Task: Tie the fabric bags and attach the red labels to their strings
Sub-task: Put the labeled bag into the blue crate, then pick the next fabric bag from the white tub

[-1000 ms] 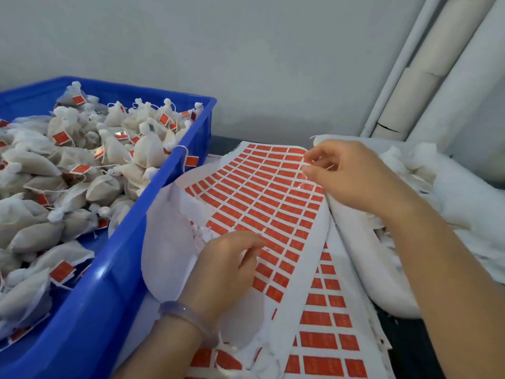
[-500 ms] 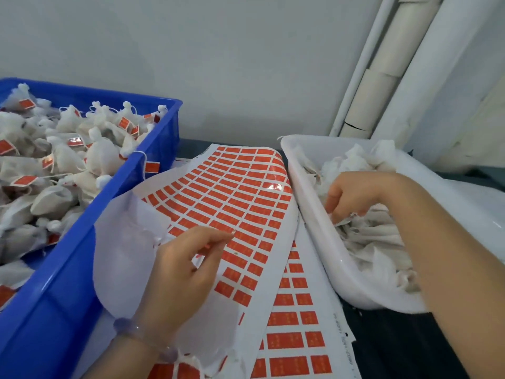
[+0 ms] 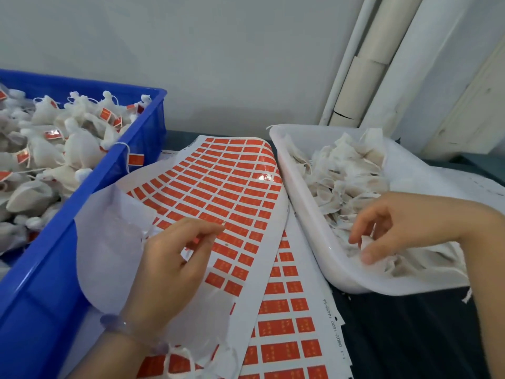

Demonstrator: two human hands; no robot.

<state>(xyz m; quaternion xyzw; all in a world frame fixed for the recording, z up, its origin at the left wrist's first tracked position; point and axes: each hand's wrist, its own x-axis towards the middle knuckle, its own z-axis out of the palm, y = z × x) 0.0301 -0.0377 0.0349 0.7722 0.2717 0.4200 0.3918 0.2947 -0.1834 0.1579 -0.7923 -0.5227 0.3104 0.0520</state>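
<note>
labels [image 3: 218,192] with illegible print

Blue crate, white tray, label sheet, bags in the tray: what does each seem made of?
Blue crate: rigid moulded plastic, smooth, soft sheen on its rim.
White tray: thin, slightly translucent plastic, glossy rim.
Label sheet: paper backing with glossy red stickers; a glare spot shows.
Bags: thin matte white fabric, perhaps gauze or non-woven; crumpled, frayed edges.
</note>
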